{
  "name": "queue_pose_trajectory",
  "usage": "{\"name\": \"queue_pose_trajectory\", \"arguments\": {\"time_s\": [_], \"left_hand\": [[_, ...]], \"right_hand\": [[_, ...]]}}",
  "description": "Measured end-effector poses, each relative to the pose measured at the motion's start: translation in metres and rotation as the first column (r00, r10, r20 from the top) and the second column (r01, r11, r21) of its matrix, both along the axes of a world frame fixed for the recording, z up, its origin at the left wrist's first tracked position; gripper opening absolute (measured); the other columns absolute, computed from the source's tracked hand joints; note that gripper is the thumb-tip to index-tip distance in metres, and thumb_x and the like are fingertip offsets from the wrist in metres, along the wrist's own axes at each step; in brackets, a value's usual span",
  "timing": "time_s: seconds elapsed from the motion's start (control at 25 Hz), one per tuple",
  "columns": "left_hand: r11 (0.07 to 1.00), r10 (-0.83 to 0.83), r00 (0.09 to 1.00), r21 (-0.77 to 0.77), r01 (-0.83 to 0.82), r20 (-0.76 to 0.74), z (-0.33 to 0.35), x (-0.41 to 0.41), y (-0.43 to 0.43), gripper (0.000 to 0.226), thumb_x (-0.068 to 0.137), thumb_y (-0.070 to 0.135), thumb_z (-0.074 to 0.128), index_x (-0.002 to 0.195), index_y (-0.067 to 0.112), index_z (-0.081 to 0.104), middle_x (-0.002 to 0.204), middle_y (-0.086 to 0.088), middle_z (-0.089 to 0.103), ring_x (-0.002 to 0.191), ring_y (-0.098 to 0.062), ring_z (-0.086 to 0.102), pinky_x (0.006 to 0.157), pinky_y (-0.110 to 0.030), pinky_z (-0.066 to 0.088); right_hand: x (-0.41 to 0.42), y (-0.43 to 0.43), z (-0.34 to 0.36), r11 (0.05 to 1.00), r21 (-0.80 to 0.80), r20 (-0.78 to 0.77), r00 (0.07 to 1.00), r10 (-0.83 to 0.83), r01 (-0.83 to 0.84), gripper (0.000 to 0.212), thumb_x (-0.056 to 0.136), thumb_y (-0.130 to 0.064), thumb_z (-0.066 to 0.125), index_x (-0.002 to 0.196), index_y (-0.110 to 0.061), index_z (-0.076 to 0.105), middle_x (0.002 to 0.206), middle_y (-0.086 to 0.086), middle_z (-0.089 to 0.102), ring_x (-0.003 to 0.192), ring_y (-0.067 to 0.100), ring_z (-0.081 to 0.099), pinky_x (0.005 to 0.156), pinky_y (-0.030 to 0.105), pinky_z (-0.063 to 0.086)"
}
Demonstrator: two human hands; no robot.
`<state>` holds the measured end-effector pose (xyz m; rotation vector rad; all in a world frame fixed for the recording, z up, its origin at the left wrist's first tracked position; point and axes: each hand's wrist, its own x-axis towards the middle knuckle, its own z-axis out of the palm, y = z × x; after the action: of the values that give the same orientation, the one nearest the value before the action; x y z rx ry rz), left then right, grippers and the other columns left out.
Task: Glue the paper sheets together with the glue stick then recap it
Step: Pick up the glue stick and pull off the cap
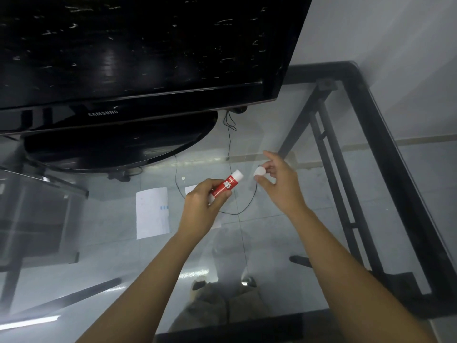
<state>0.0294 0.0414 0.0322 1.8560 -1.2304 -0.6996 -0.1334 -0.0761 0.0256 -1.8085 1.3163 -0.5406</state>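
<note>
Red-and-white glue stick [225, 184] sits in the left hand [203, 206], fingers wrapped tight round the lower barrel, white tip pointing up and right, tilted. The bottom end of the stick is buried in the fist. Right hand [279, 185] pinches the white cap [260, 171] between thumb and fingertips, narrow grip, the other fingers loosely curled. Cap and stick tip are close but apart, a small gap between them; the cap is off.

Both hands hover above a glass table [284, 243] with a black frame. One paper sheet [152, 212] lies flat on the glass, left of the left hand, with faint blue marks near its right edge that cannot be read. A second paper sheet [191, 189] is mostly hidden behind the left hand; only a corner and a lower strip show.

A black monitor [138, 58] on a round base stands at the far left of the table, its screen cut off by the top and left edges. A thin black cable [230, 137] trails from behind it across the glass and passes under the hands. Through the glass: floor, table legs and the person's feet, blurry.
</note>
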Motion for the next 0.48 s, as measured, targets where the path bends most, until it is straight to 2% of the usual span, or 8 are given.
{"name": "queue_pose_trajectory", "arguments": {"time_s": [0.08, 0.24, 0.36, 0.4, 0.48], "left_hand": [[1.000, -0.012, 1.000, -0.014, 0.012, 0.006, 0.003, 0.001, 0.001, 0.025, 0.084, 0.027, 0.065, 0.107, 0.017, 0.063, 0.089, 0.017, 0.057, 0.084, 0.013, 0.053, 0.067, 0.000, 0.038], [1.000, 0.001, 1.000, -0.010, -0.001, 0.005, 0.007, 0.006, 0.004, 0.028, 0.084, 0.028, 0.066, 0.109, 0.016, 0.062, 0.094, 0.012, 0.057, 0.083, 0.012, 0.053, 0.068, -0.001, 0.040], [1.000, 0.019, 1.000, -0.004, -0.019, -0.017, 0.012, 0.007, 0.006, 0.031, 0.083, 0.030, 0.066, 0.110, 0.018, 0.060, 0.096, 0.013, 0.058, 0.084, 0.009, 0.053, 0.067, -0.002, 0.042], [0.999, 0.042, 0.997, -0.007, -0.043, -0.058, 0.014, 0.008, 0.006, 0.030, 0.082, 0.030, 0.067, 0.108, 0.021, 0.059, 0.094, 0.015, 0.058, 0.085, 0.010, 0.054, 0.067, -0.002, 0.042], [0.993, 0.111, 0.979, -0.014, -0.115, -0.169, 0.022, 0.009, 0.007, 0.022, 0.079, 0.031, 0.071, 0.094, 0.026, 0.055, 0.088, 0.018, 0.060, 0.083, 0.011, 0.057, 0.064, -0.004, 0.044]], "right_hand": [[0.003, 0.003, -0.013, 0.999, -0.026, -0.070, 0.997, 0.039, -0.041, 0.061, 0.081, -0.012, 0.068, 0.135, -0.017, 0.039, 0.106, 0.003, 0.061, 0.096, 0.014, 0.056, 0.089, 0.021, 0.042], [0.005, 0.003, -0.025, 0.999, 0.015, -0.095, 0.995, 0.032, -0.031, 0.071, 0.081, -0.011, 0.068, 0.140, -0.017, 0.029, 0.113, 0.007, 0.060, 0.105, 0.019, 0.056, 0.091, 0.021, 0.038], [0.003, 0.004, -0.016, 0.998, 0.038, -0.111, 0.993, 0.044, -0.040, 0.083, 0.078, -0.014, 0.072, 0.143, -0.019, 0.021, 0.130, 0.008, 0.048, 0.120, 0.019, 0.045, 0.100, 0.029, 0.036], [0.002, 0.007, -0.009, 1.000, 0.001, -0.104, 0.994, 0.016, -0.016, 0.079, 0.079, -0.018, 0.071, 0.142, -0.020, 0.024, 0.133, 0.006, 0.044, 0.120, 0.017, 0.043, 0.101, 0.028, 0.037], [0.002, 0.019, 0.009, 0.995, -0.056, -0.005, 0.996, -0.085, 0.085, 0.051, 0.082, -0.029, 0.067, 0.128, -0.026, 0.045, 0.122, -0.004, 0.051, 0.108, 0.006, 0.050, 0.089, 0.011, 0.040]]}}
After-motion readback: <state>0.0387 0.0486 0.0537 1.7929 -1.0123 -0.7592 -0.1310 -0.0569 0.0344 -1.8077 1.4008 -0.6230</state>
